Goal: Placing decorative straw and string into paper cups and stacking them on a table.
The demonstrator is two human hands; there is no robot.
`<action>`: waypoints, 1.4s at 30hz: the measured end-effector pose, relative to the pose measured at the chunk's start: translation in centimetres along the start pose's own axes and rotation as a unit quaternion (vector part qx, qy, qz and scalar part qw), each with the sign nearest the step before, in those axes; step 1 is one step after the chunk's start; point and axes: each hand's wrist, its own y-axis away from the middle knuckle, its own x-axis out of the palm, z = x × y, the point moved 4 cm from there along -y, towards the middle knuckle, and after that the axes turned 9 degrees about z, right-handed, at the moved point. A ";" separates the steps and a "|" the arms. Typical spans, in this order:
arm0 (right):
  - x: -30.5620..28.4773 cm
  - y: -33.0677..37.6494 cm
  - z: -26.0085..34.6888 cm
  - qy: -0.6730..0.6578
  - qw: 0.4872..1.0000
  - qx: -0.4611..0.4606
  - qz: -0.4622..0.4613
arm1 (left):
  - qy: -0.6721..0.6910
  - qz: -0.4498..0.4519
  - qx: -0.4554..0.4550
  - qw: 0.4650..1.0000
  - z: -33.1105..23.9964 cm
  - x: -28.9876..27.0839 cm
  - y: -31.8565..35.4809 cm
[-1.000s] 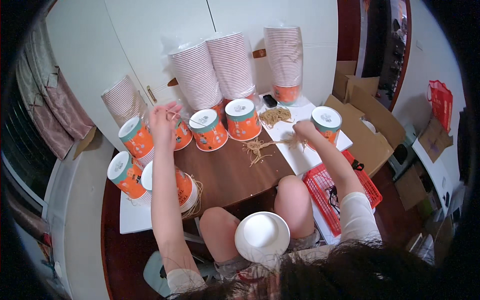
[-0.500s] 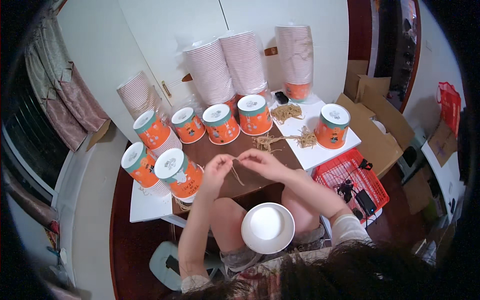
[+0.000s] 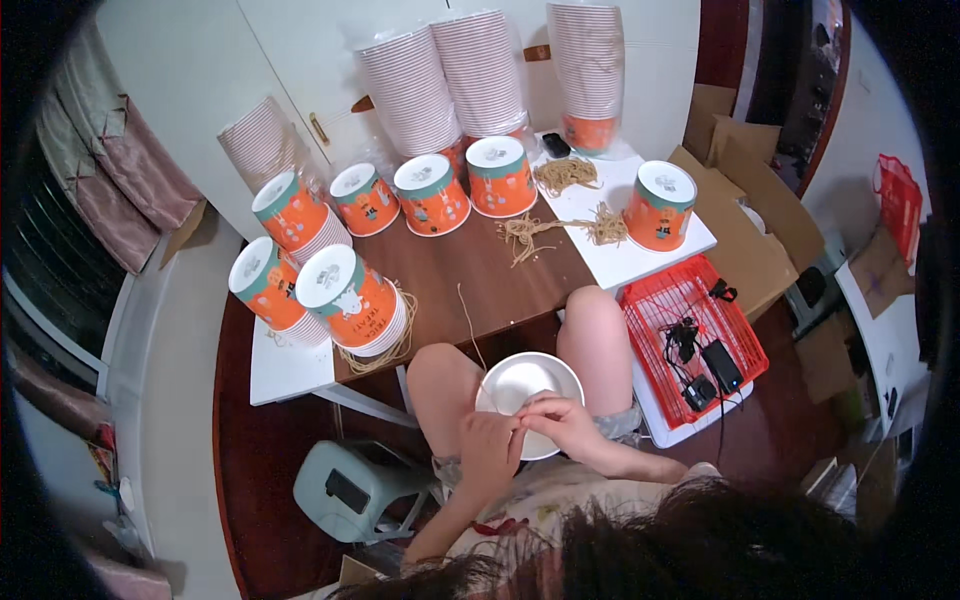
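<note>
An upright white paper bucket (image 3: 518, 376) rests between my thighs, its open mouth facing up. My left hand (image 3: 490, 447) and my right hand (image 3: 563, 424) meet over its near rim, fingertips pinched together on a thin tan string (image 3: 468, 322). The string's free length runs across the bucket's left side and up onto the brown table (image 3: 440, 285). Its end between my fingers is too small to make out. At the table's near left, an upside-down orange-and-teal bucket stack (image 3: 350, 298) has loose string (image 3: 405, 335) around its base.
More upside-down orange buckets (image 3: 432, 197) line the table, with tall wrapped bucket stacks (image 3: 480, 75) behind. String bundles (image 3: 568, 175) lie at the right, near a lone bucket (image 3: 660, 208). A red basket (image 3: 650, 345) holds cables. A pale stool (image 3: 345, 490) stands at lower left.
Both hands have moved down and toward me, from above the table to the lap bucket's near rim, bringing the string with them. The view has tilted, so the table things sit higher.
</note>
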 end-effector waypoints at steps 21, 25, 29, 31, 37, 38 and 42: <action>-3.5 1.3 12.1 0.274 0.946 -0.172 0.014 | 0.168 0.026 -0.346 0.923 7.2 1.3 5.9; 0.8 -1.3 2.0 0.472 0.865 -0.077 0.151 | 0.237 0.093 -0.338 0.906 9.2 3.8 7.3; 1.5 -1.6 -3.6 0.499 0.848 -0.047 0.171 | 0.253 0.130 -0.334 0.899 9.1 3.9 7.6; 1.6 -1.6 -4.4 0.519 0.840 -0.038 0.157 | 0.261 0.149 -0.338 0.892 9.1 3.8 7.3; 2.4 -1.7 -4.5 0.517 0.834 -0.024 0.189 | 0.259 0.186 -0.339 0.885 8.8 3.6 7.1; 2.5 -1.7 -4.6 0.517 0.835 -0.024 0.189 | 0.266 0.190 -0.344 0.880 8.9 3.7 7.1; 2.6 -1.8 -4.8 0.524 0.830 -0.028 0.188 | 0.263 0.190 -0.334 0.885 9.1 3.9 7.2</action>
